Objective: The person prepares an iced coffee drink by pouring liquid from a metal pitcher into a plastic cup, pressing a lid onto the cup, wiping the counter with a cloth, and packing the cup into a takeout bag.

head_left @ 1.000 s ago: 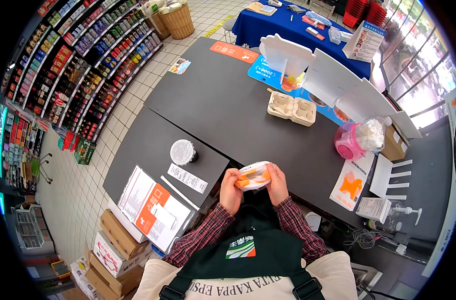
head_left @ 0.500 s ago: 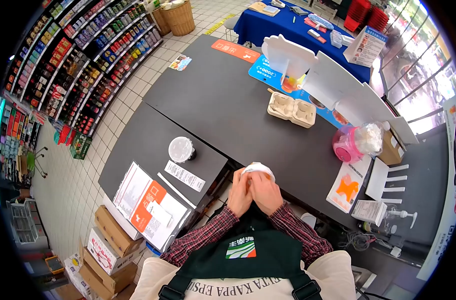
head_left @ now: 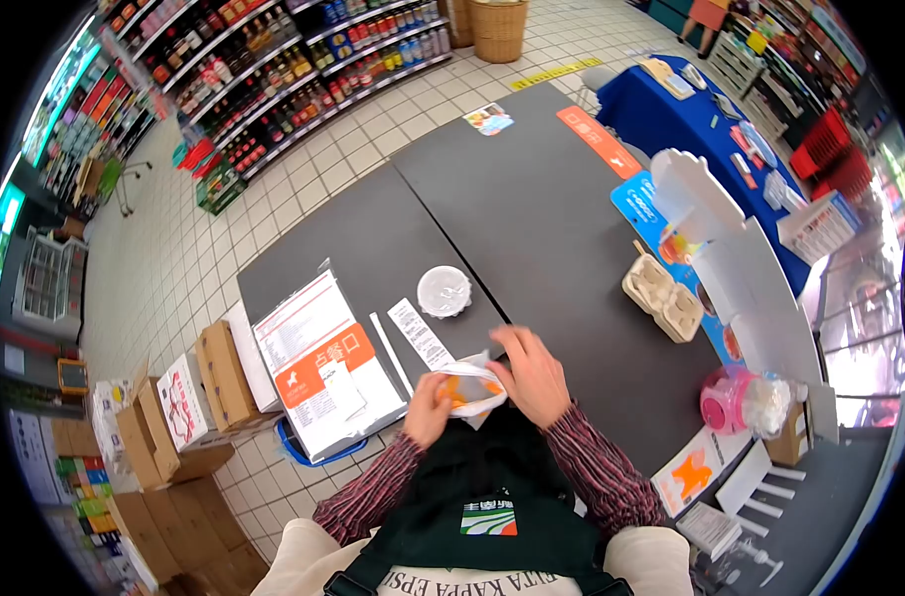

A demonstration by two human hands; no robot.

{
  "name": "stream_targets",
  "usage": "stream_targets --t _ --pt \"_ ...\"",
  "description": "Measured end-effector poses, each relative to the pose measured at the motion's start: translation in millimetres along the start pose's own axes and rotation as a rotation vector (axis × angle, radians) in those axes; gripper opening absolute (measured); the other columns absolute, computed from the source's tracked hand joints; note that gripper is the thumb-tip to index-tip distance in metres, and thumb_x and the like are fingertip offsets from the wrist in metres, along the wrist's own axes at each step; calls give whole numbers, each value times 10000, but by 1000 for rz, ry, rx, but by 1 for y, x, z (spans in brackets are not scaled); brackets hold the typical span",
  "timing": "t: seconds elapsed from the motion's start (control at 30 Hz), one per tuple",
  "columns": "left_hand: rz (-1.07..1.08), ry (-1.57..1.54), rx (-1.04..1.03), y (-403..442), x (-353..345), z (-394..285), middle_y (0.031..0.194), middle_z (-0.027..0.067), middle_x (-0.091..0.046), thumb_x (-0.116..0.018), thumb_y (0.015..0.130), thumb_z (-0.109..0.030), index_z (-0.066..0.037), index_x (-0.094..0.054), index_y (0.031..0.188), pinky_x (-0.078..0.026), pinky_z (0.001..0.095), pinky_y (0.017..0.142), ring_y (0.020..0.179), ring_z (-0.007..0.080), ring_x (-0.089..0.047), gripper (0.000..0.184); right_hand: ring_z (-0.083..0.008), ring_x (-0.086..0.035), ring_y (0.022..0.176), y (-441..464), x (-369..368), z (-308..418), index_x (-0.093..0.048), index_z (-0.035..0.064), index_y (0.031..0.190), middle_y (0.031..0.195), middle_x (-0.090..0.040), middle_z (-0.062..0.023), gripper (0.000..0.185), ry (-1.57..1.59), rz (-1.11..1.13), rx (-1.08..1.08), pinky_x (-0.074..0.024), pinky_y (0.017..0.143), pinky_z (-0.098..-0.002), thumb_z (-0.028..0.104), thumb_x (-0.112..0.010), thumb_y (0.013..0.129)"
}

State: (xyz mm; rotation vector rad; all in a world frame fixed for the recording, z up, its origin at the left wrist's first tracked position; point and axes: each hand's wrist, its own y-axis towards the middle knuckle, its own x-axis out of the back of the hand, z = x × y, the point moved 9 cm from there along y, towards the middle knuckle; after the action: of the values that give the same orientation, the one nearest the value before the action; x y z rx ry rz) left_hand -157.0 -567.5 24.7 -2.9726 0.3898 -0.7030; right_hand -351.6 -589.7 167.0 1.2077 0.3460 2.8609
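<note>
My left hand pinches the left side of a white and orange bag, whose mouth gapes open upward. My right hand is at the bag's right edge, its fingers closed around the rim as far as they show. Just beyond the bag, a lidded cup stands on the dark table. A printed receipt and a white wrapped straw lie left of the bag. Farther left are papers with an orange sign.
A cardboard cup carrier sits right of centre near white upright panels. At the right stand a pink container and a pump bottle. Cardboard boxes are on the floor at left. A person's legs show at the back.
The view has turned right. My hands, earlier together over the bag, have moved apart, and the bag has gone from closed up to open-mouthed, nearer the receipt.
</note>
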Motion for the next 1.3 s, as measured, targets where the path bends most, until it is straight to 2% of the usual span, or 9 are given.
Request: stream_targets --t 0.17,0.2,0.37,0.43,0.63,0.87,0.97,1.17,1.3 --pt "-152 -268 252 -38 53 56 1221 112 -477 -537 855 4 -13 -478 1276 -498 290 836 1081 229 -556 425 -377 -410 1246 90 -78 4 -309 237 1468 1467 -296 -185 982 -296 154 151 -448 958 -435 235 -847 647" --pt "-195 -301 263 -42 61 61 1244 78 -458 -529 876 17 -42 -456 1309 -555 257 722 1051 178 -573 443 -377 -410 1246 102 -96 1 -309 237 1468 1467 -296 -185 982 -300 155 151 -448 958 -435 235 -847 647" --pt "-259 -518 344 -34 70 51 1269 79 -441 -546 880 16 -46 -407 1368 -557 259 729 1032 175 -582 511 -378 -464 1151 128 -169 -42 -381 289 1391 1319 -369 -159 945 -427 558 22 -524 870 -445 229 -855 576" --pt "-262 -462 279 -20 74 43 1247 119 -433 -565 849 13 25 -406 1345 -453 289 929 1148 218 -491 521 -377 -476 1100 123 -161 -38 -400 282 1359 1217 -406 -149 878 -429 508 58 -548 818 -456 175 -813 591" --pt "-181 -287 141 23 49 33 1169 171 -453 -607 851 -66 38 -386 1358 -459 293 834 1024 249 -518 562 -381 -475 1112 105 -55 -18 -430 259 1338 1214 -417 -169 842 -419 344 -130 -533 828 -452 149 -780 580" --pt "146 -334 42 78 -58 -21 1268 206 -417 -615 837 -70 23 -339 1396 -435 341 964 1153 332 -500 631 -348 -502 1072 60 91 30 -445 172 1344 1142 -439 -176 811 -248 171 -205 -486 878 -407 147 -774 603" --pt "242 -315 -135 82 -111 -60 1289 207 -406 -627 829 -73 8 -333 1401 -425 353 986 1182 342 -486 649 -332 -514 1051 33 104 25 -438 136 1350 1126 -441 -180 817 -163 114 -213 -469 892 -394 152 -776 606" --pt "461 -415 -143 57 -197 -87 1057 161 -414 -636 793 -13 -47 -343 1396 -476 340 743 812 249 -547 672 -340 -506 1057 -46 103 -59 -458 127 1333 1118 -447 -176 816 -260 -98 -455 -454 929 -396 145 -786 586" --pt "583 -292 -141 45 -254 -75 1311 225 -377 -641 775 -21 -59 -331 1405 -473 393 863 1003 353 -557 703 -364 -494 1084 -98 90 -107 -464 186 1339 1133 -447 -174 839 -329 -171 -591 -467 932 -427 177 -804 572"
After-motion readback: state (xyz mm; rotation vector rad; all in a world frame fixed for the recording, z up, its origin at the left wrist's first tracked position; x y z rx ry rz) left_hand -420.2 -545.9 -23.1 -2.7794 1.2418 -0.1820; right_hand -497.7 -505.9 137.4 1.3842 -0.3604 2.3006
